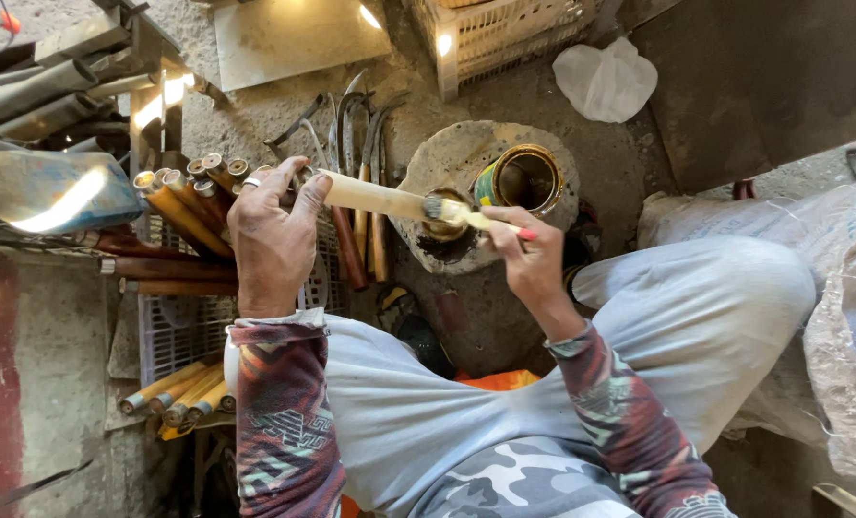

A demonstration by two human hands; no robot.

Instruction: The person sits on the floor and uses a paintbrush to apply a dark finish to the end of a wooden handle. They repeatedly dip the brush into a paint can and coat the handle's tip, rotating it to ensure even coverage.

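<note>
The left hand (273, 230) is closed around one end of a pale wooden handle (375, 197), holding it level so that the handle runs from its fingers toward the right hand (529, 259). A ring sits on one finger of the left hand. The right hand pinches a small paintbrush (466, 216) with a pale stem and a red tip at its back end; the bristles touch the free end of the wooden handle, just to the left of the right hand's fingers. Just beyond the right hand stands an open tin can (524, 177) with a shiny golden inside, set on a round, stained stone slab (447, 158), which lies under the brush and the handle's end. Beyond the left hand and to its left lies a bundle of darker, glossy brown handles with metal collars (188, 197), resting on a plastic crate (183, 331). Between the two hands, beneath the held handle, several curved metal blades with brown handles (361, 134) lie on the ground. Nearer the body than the left hand, more yellowish handles (180, 393) lie together. Both forearms wear patterned sleeves, and the knees in light trousers are below the hands. A white plastic bag (606, 82) lies well beyond the right hand.
</note>
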